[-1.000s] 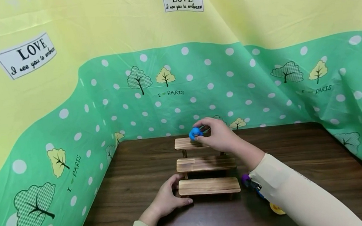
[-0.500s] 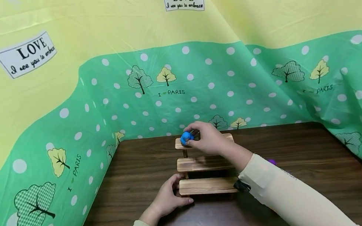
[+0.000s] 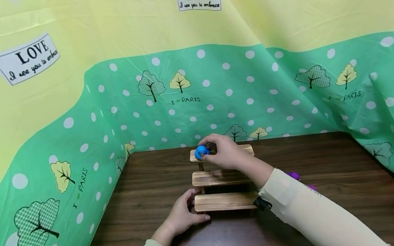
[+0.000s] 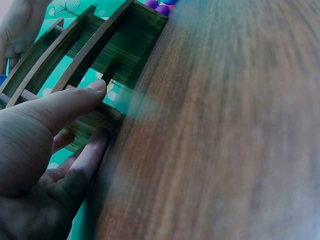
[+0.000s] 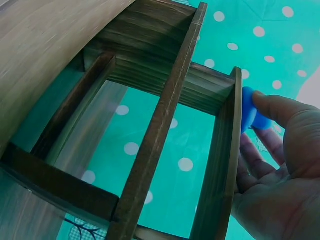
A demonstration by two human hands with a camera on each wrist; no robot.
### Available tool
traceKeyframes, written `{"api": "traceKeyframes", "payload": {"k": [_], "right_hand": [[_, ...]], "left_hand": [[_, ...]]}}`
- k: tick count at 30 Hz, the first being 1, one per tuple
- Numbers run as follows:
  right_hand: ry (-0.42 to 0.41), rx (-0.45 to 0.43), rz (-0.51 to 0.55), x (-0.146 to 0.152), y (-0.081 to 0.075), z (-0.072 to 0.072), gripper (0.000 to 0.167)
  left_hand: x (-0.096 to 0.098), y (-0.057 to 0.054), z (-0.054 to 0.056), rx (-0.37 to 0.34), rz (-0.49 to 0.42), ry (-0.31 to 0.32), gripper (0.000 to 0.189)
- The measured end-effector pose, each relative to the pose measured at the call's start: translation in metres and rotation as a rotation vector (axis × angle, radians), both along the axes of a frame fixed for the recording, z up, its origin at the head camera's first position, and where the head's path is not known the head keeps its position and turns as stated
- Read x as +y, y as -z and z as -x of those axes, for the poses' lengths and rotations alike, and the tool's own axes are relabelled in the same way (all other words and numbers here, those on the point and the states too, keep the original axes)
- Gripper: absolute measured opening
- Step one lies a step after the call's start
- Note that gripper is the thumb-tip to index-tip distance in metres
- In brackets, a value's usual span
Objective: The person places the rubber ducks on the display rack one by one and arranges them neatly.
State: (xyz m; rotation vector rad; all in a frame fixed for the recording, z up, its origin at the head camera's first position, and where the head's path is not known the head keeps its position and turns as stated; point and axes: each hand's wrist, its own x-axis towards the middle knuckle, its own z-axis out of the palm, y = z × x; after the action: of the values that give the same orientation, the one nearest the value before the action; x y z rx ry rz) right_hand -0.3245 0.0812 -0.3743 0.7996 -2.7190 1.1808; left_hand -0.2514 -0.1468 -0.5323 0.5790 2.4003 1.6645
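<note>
A small blue rubber duck (image 3: 201, 152) sits at the left end of the top step of a three-tier wooden display stand (image 3: 226, 201). My right hand (image 3: 225, 152) pinches it between thumb and fingers from the right. In the right wrist view the duck (image 5: 248, 112) shows against the top shelf's edge, partly hidden by the thumb. My left hand (image 3: 181, 213) holds the left end of the stand's lowest tier. Seen from the left wrist, the thumb lies on the near side of the stand (image 4: 90, 55) and the fingers are curled beneath its end.
Purple toys (image 3: 293, 175) lie on the dark wooden table (image 3: 333, 164) right of the stand, partly covered by the right sleeve (image 3: 301, 204). A green and yellow printed cloth (image 3: 213, 76) hangs round the back and sides.
My right hand has moved left along the top step with the blue duck, to its left end. The right forearm shifted too, showing more purple toys. My left hand has stayed put.
</note>
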Motion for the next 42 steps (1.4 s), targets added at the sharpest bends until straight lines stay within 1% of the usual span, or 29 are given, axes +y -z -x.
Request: {"api": "traceKeyframes", "payload": {"k": [5,10,16,21,25,27,30,36,40,42], "right_hand": [[-0.009,0.012,-0.001,0.006,-0.001,-0.002,0.043],[0.023,0.025,0.015,0.02,-0.006,-0.006,0.046],[0.085,0.026,0.061,0.049,-0.012,-0.012,0.04],[0.132,0.057,0.107,0.08,-0.008,-0.019,0.037],[0.183,0.086,0.14,0.107,-0.002,-0.024,0.036],[0.207,0.08,0.141,0.12,0.004,-0.027,0.034],[0.234,0.072,0.109,0.139,0.013,-0.029,0.034],[0.272,0.014,0.041,0.174,0.032,-0.032,0.039],[0.291,-0.006,0.01,0.198,0.046,-0.033,0.041],[0.29,-0.014,0.011,0.209,0.054,-0.033,0.041]], "left_hand": [[0.0,0.0,0.0,-0.012,-0.01,0.002,0.077],[0.0,0.001,0.0,-0.005,0.003,-0.006,0.077],[0.0,0.0,-0.001,0.006,0.018,-0.012,0.076],[0.0,0.001,-0.001,0.006,0.021,-0.009,0.077],[0.0,0.001,-0.001,0.009,0.021,-0.014,0.078],[0.0,0.001,-0.001,0.014,0.022,-0.015,0.077],[0.0,0.001,-0.001,0.023,0.032,-0.018,0.077],[0.001,0.0,-0.001,0.026,0.043,-0.018,0.075],[0.001,-0.001,-0.002,0.025,0.048,-0.016,0.075],[0.001,-0.002,-0.002,0.024,0.05,-0.015,0.076]]}}
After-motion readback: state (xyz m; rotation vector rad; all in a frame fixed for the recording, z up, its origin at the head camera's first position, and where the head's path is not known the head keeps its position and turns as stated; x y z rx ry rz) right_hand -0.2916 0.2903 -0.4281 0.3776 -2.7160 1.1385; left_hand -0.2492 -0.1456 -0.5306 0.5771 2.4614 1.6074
